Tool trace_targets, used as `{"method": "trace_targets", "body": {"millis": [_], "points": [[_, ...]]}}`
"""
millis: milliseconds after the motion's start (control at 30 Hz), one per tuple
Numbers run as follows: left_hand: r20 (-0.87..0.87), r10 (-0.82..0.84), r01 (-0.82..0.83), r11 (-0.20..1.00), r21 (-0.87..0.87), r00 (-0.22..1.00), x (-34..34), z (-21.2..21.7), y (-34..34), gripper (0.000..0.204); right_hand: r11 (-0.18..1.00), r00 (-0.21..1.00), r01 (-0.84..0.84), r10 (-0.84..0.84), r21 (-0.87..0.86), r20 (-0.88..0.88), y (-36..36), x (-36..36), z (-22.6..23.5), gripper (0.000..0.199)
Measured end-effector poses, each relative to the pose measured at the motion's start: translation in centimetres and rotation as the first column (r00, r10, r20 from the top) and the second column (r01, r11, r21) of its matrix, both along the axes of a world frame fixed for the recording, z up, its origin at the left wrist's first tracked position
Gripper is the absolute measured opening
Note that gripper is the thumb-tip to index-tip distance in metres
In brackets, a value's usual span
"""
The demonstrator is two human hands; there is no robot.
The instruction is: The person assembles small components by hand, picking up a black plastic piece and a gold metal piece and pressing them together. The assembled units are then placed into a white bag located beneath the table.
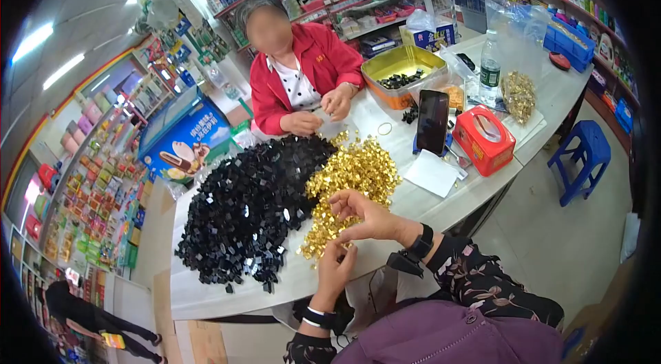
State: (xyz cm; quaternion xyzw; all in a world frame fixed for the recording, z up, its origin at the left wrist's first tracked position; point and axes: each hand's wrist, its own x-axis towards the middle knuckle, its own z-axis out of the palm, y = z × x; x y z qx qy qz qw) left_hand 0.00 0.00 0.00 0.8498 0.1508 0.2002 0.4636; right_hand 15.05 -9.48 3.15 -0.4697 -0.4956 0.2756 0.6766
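A big heap of small shiny black square pieces covers the left of the table. To its right lies a heap of small gold metal-looking pieces. My right hand is over the near edge of the gold heap, its fingers apart and slightly curved; I see nothing held in it. Just below it, my left hand is closed, fingertips pinched near the table edge. Whatever it may hold is too small or hidden to make out.
Across the table a person in a red jacket holds both hands together. A gold tin with black pieces, a phone, a red tissue box, a water bottle and a bag of gold pieces stand right. A blue stool is beyond.
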Motion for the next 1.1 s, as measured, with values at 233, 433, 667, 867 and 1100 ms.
{"method": "trace_targets", "body": {"millis": [233,433,667,867,1100], "points": [[0.112,-0.054,0.073,0.982,-0.175,0.992,-0.1,0.0,-0.4,0.017,0.999,0.991,-0.049,0.052,0.022,-0.125,0.4,-0.3,1.1,0.07],[0.117,-0.062,0.075,0.991,-0.109,0.991,-0.3,-0.2,-0.2,0.017,0.997,0.987,-0.062,0.067,0.034,-0.148,0.5,-0.6,1.7,0.07],[0.096,-0.064,0.077,0.988,-0.136,0.993,-0.6,-0.5,-0.1,0.017,0.998,0.982,-0.069,0.07,0.014,-0.177,0.5,-0.8,1.8,0.062],[0.148,-0.08,0.114,0.966,-0.231,0.986,-0.7,-0.7,-0.6,0.014,0.974,0.943,0.227,-0.223,-0.014,-0.245,1.5,-1.0,0.1,0.039],[0.208,-0.299,0.285,0.954,0.094,0.931,0.4,2.1,-4.8,0.014,0.894,0.892,0.447,-0.448,-0.037,-0.054,2.0,-1.2,-0.9,0.032]]}}
